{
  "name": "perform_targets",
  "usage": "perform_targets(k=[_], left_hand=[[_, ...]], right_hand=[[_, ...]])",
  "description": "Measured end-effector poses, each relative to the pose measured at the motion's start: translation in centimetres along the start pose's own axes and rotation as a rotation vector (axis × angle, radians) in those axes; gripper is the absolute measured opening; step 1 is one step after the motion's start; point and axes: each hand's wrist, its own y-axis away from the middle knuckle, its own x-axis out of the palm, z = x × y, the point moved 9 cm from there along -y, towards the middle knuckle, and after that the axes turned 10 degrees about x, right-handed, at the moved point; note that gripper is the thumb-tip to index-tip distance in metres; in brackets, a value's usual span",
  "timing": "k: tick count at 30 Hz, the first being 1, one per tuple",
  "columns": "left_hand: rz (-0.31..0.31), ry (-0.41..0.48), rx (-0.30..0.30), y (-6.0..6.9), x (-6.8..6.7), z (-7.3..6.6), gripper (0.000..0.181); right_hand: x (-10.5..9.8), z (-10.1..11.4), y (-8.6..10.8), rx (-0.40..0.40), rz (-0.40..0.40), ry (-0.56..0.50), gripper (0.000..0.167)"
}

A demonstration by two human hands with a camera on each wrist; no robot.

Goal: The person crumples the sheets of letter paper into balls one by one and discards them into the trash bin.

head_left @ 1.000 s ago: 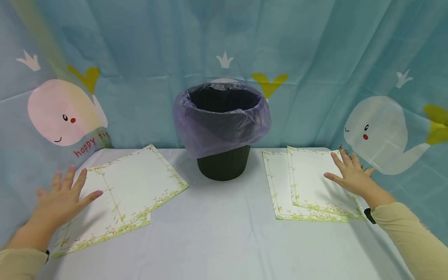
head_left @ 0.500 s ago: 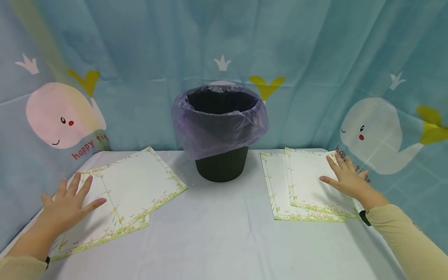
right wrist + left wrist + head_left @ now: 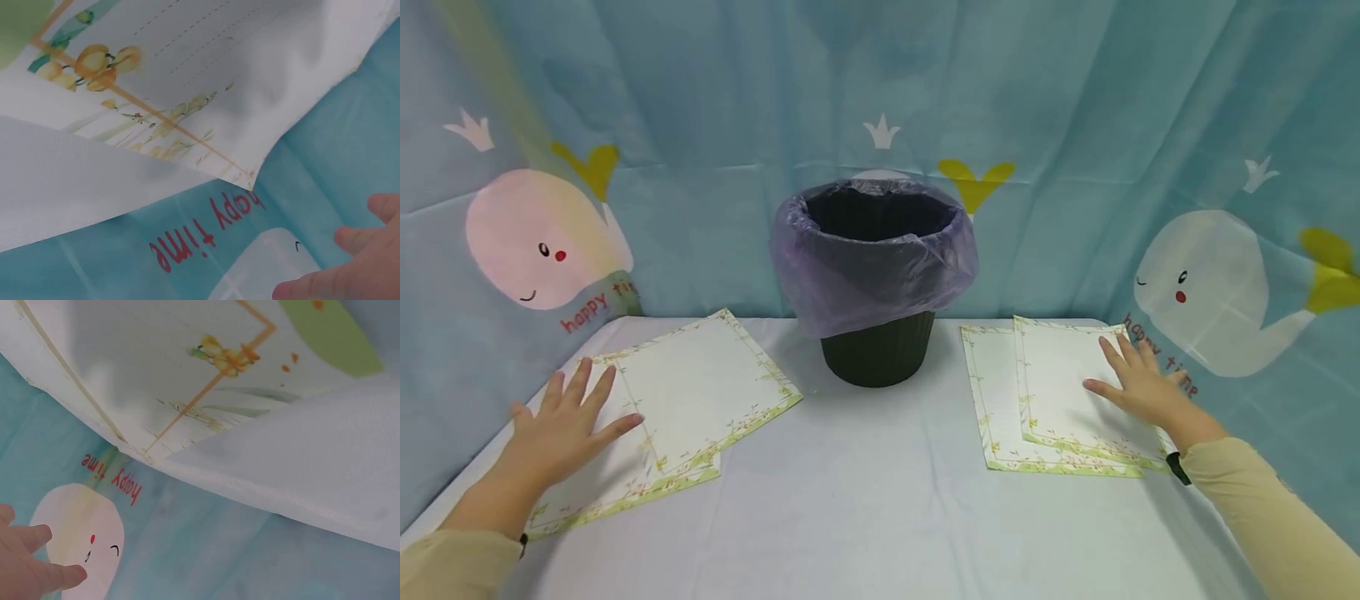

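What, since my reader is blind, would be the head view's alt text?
A person's left hand and right hand, fingers spread, hover above overlapping white floral-bordered paper sheets. Farther back, between them, a dark round bin with a translucent purple plastic liner stands on white cloth.

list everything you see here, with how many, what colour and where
left paper sheets: two, white with floral borders, overlapping on the table's left
right paper sheets: two, white with floral borders, overlapping on the table's right
bin: one, blackish green, back centre
bin liner: one, translucent purple, over the bin's rim
tablecloth: one, white, under everything
curtain: one visible expanse, blue, behind and at both sides, with whale prints
sleeves: two, pale yellow, lower corners
wristbands: two, dark, at the cuffs
left hand: one, fingers spread, above the left sheets
right hand: one, fingers spread, above the right sheets
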Motion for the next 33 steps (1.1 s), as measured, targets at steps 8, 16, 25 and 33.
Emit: perform_targets(k=[8, 16, 25, 33], left_hand=[[0.033, 0.01, 0.009, -1.3, 0.5, -0.7, 0.094], [0.019, 0.012, 0.013, -1.8, 0.7, -1.2, 0.095], [0.011, -0.005, 0.013, -1.0, 0.7, -1.4, 0.094], [0.016, 0.004, 0.011, -0.7, 0.7, -1.4, 0.094]], right_hand=[[0.2, -1.0, 0.1, 0.019, 0.013, -0.035, 0.096], [0.4, -0.8, -0.8, 0.025, 0.024, -0.031, 0.097], [0.6, -0.1, -1.3, 0.02, 0.034, -0.037, 0.097], [0.6, -0.1, -1.1, -0.001, 0.038, -0.058, 0.096]])
